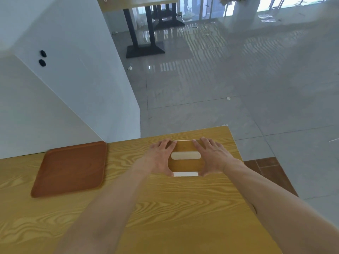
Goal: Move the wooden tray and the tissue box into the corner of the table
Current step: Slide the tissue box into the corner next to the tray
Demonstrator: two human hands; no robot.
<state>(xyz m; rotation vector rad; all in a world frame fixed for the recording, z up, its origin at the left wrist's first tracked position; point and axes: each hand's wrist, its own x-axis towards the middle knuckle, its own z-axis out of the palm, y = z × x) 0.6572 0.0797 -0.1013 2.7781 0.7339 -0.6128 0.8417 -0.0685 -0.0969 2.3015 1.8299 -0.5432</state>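
The tissue box (185, 165), with a wooden lid, a white oval slot and white sides, stands near the table's far right edge. My left hand (160, 156) clasps its left end and my right hand (212, 155) its right end, fingers over the far side and thumbs on the near side. The reddish-brown wooden tray (70, 167) lies flat at the far left, its back corner against the white wall, well to the left of both hands.
The yellow wood-grain table (165, 208) ends just beyond the box and to its right. A white wall (55, 107) borders the table's far left. Past the edge is grey tiled floor (238, 79) with a black-legged table (145, 33) farther off.
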